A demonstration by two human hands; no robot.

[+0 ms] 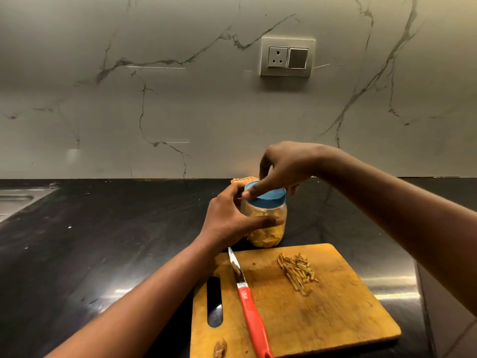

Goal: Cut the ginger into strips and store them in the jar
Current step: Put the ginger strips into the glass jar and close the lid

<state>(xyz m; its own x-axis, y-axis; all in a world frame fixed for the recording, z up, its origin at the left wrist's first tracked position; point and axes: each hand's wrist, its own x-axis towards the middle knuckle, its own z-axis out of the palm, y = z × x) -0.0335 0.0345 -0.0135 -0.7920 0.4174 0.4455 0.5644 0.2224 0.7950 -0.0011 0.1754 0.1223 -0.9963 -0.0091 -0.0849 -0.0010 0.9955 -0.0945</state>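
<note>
Our left hand curls round the clear jar, which stands on the dark counter just behind the cutting board and holds yellow pieces. We brace it firmly so it cannot spin. Our right hand grasps the blue lid by its rim; loosening or tightening, we cannot tell. We should turn it level, without tipping the jar. On the board the knife lies idle, and further right the ginger strips sit in a loose pile, not yet in the jar.
</note>
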